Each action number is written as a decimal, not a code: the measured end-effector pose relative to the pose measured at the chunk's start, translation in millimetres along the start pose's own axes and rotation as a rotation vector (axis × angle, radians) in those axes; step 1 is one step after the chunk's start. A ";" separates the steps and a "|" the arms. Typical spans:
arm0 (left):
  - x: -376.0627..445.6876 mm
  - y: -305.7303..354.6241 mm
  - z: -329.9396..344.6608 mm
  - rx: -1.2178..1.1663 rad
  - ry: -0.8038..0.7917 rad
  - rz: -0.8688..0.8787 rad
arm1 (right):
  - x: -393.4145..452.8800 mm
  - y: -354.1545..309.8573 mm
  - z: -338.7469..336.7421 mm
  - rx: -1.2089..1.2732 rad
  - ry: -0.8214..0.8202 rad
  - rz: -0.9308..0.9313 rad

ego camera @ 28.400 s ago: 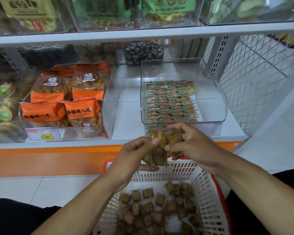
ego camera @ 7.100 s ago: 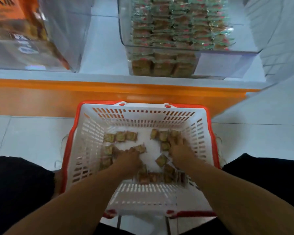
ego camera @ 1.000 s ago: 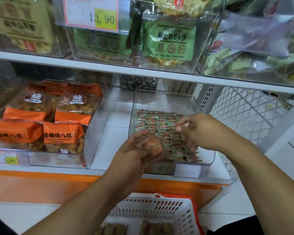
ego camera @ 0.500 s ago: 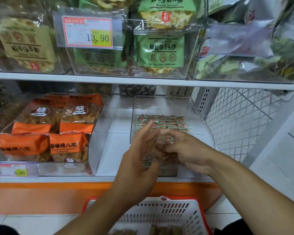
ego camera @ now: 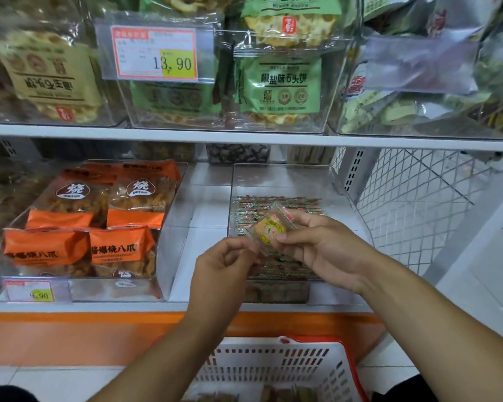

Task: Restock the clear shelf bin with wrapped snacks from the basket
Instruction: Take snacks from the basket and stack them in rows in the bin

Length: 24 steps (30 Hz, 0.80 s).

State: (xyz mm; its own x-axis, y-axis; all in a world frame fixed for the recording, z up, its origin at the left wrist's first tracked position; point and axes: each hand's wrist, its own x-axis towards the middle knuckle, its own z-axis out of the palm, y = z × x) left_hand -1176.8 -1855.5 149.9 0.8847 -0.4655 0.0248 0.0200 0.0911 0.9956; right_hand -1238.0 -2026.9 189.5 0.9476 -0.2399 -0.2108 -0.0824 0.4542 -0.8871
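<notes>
Clear-wrapped snack (ego camera: 269, 229), one, pinched by both hands: left (ego camera: 224, 265); right (ego camera: 323, 248); above clear bin (ego camera: 343, 204).

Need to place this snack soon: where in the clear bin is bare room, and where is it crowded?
The clear bin has bare floor behind the rows of wrapped snacks, toward its back wall, and a strip along its right wall. The front and middle are packed. Both hands, left and right, hold one snack above the rows.

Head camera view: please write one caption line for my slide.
Both hands, left hand and right hand, hold one clear-wrapped yellow snack before the clear plastic shelf bin, above the white-and-red basket.
</notes>
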 end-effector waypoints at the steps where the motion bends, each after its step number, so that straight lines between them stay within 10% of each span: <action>1: 0.4 -1.8 0.9 0.062 -0.026 0.022 | 3.1 2.2 -1.4 -0.033 0.048 -0.027; 13: 10.8 -24.4 24.7 1.456 -0.516 0.244 | 131.3 31.8 -19.8 -0.565 0.486 -0.226; 24: 9.7 -40.1 21.4 1.396 -0.434 0.337 | 214.9 23.3 -13.0 -0.810 0.630 -0.248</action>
State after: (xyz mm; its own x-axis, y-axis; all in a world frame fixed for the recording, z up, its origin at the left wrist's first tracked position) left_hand -1179.1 -1882.5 112.2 0.5490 -0.8349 0.0396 -0.8208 -0.5296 0.2141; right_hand -1040.3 -2079.0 118.2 0.6541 -0.7551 0.0446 -0.3097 -0.3212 -0.8949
